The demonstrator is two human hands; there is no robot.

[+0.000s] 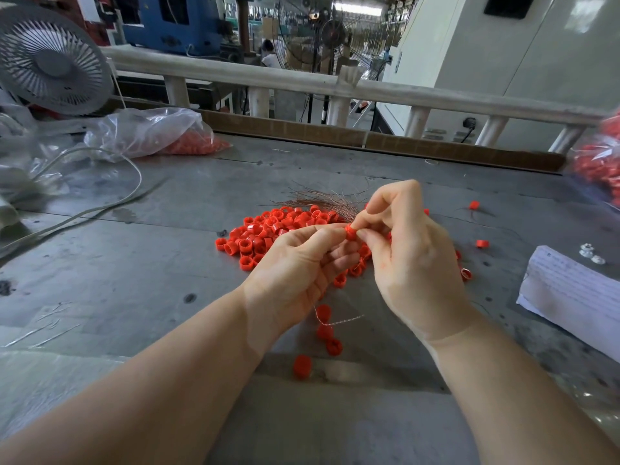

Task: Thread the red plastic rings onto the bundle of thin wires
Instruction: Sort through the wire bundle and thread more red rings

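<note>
Right hand [407,250] and left hand [302,263] pinching red ring [350,233], wire bundle [330,199] partly hidden

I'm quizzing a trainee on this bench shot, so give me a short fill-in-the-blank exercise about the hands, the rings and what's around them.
1. The right hand and left hand together pinch one ____ ring.
2. The loose pile of rings lies on the ____.
3. At far left stands a grey ____, behind the plastic bag.
4. The bundle of thin wires fans out ____ the pile.

Missing words: red; table; fan; beyond
</note>
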